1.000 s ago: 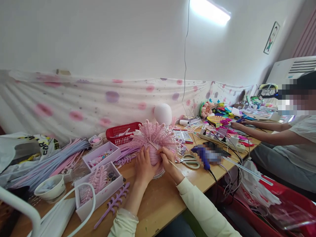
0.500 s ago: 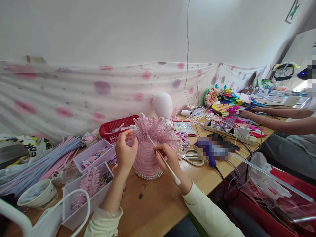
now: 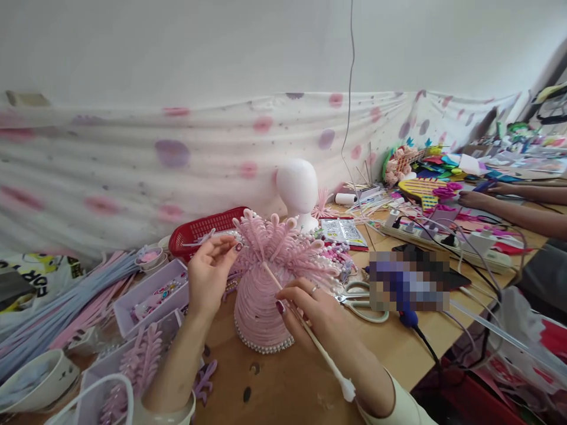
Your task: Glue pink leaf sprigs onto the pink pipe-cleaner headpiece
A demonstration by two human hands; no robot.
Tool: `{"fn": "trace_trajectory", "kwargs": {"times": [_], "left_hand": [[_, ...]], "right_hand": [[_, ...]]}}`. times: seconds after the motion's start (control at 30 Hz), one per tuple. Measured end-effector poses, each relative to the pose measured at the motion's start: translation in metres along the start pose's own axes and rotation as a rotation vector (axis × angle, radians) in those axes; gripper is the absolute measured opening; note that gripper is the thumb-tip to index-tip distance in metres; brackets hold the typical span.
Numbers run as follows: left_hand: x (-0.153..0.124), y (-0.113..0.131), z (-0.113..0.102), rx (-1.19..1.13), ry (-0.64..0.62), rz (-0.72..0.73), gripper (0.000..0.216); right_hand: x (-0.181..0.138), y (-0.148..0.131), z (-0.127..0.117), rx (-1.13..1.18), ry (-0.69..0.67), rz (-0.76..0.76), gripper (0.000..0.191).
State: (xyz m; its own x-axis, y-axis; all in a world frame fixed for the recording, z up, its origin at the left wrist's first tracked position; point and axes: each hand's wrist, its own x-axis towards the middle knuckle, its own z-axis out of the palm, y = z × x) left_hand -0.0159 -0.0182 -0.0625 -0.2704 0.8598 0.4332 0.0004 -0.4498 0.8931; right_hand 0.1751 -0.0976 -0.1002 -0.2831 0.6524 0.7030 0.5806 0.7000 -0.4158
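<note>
A pink headdress (image 3: 261, 307) stands on the table, its domed body wound in fuzzy pipe-cleaner stems, with feathery leaves fanned on top and a row of pearls along the lower edge. My right hand (image 3: 310, 313) grips a slim, pale stick (image 3: 319, 348). The stick's upper tip meets the headdress where the leaves rise from the dome, while a white lump covers its lower end. Beside the leaves on the left is my left hand (image 3: 210, 271), fingers loosely curved and thumb near them; I see nothing held there. Whether its fingertips touch a leaf is unclear.
Behind stand a white foam head (image 3: 297, 186) and a red basket (image 3: 177, 239). Scissors (image 3: 361, 301) and a blue glue gun (image 3: 401, 295) lie right, near a power strip (image 3: 447, 242). Left are trays (image 3: 126, 313) and pipe cleaners (image 3: 84, 307). Another person's hands (image 3: 476, 200) work far right.
My view has shifted closer and the scene sits lower in it. My left fingers have drawn nearer the thumb. The stick stays in my right hand, its tip still at the base of the leaves.
</note>
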Motion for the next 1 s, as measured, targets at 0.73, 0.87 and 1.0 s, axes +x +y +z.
{"fn": "trace_trajectory", "kwargs": {"times": [0.73,0.87,1.0], "left_hand": [[-0.041,0.069,0.007,-0.125,-0.338,-0.479,0.032],[-0.060,0.081,0.014,-0.137,-0.318,-0.492,0.029],[-0.077,0.085,0.017,-0.059,-0.288,-0.456,0.031]], "right_hand": [[0.004,-0.018,-0.004,0.461,0.238,0.205,0.039],[0.010,-0.031,0.000,0.431,0.261,0.273,0.035],[0.013,-0.032,0.004,0.298,0.420,0.146,0.033]]}}
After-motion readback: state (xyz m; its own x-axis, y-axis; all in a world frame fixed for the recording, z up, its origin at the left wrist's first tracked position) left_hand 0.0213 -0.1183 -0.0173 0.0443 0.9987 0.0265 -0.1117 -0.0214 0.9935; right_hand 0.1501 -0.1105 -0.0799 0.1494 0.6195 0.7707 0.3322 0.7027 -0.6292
